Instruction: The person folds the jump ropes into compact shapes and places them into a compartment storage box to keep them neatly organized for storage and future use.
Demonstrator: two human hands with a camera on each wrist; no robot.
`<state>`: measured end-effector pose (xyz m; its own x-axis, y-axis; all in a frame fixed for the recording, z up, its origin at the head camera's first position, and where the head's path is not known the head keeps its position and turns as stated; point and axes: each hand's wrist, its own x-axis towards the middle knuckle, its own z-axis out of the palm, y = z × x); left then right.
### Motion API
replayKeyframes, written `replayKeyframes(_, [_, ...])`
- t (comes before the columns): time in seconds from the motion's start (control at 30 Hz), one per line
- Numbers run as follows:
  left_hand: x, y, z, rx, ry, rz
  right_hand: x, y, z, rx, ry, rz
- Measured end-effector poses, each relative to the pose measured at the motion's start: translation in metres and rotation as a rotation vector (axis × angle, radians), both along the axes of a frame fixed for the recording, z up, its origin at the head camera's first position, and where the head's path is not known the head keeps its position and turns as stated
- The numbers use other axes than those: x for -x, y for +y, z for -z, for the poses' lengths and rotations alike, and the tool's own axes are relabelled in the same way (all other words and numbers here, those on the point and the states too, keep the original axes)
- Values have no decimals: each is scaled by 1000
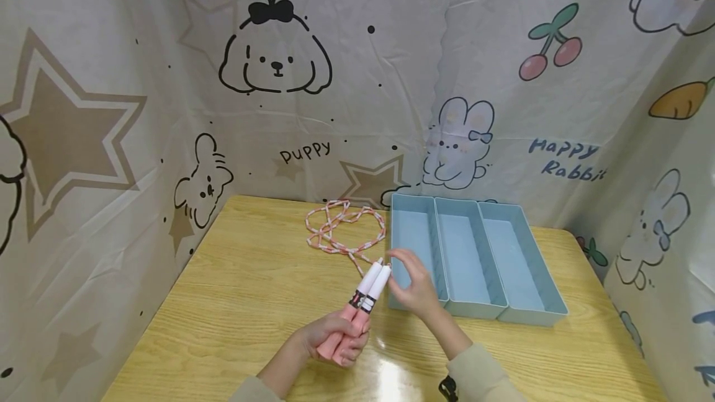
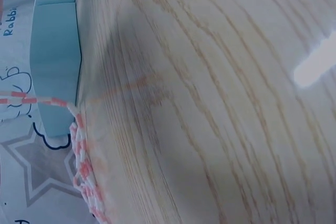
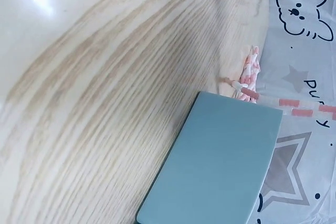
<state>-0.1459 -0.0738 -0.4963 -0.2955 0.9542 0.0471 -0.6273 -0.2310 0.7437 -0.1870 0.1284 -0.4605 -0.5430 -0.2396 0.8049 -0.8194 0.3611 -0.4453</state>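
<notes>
A jump rope has two pink-and-white handles [image 1: 363, 306] with black-marked labels. My left hand [image 1: 337, 337] grips both handles together by their pink ends, white tips pointing up and away. My right hand [image 1: 416, 287] is at those white tips, thumb and index finger curved apart with a gap between them. From the tips, the pink-and-white beaded rope [image 1: 329, 245] runs back to loose loops on the table. Both wrist views show rope strands [image 2: 37, 99], [image 3: 289, 103] running over the table, but neither hand is visible there.
Three pale blue trays [image 1: 469, 259] stand side by side on the wooden table [image 1: 240, 290], right of the rope and just beyond the right hand. A printed curtain [image 1: 357, 67] hangs behind and at both sides. Below the right sleeve lies a small black object [image 1: 448, 388].
</notes>
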Motion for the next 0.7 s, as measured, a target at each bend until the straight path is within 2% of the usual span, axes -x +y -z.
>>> replayKeyframes(0.3, [-2,4,-4,11,26,29,3,-7,6,70,-138,-143])
replayKeyframes(0.47, [-2,5,-5,0,41,47,1,-11,12,110,-244,-169])
replayKeyframes(0.7, [-3,6,-15,-21,44,78,11,-8,46,247,-363,-212])
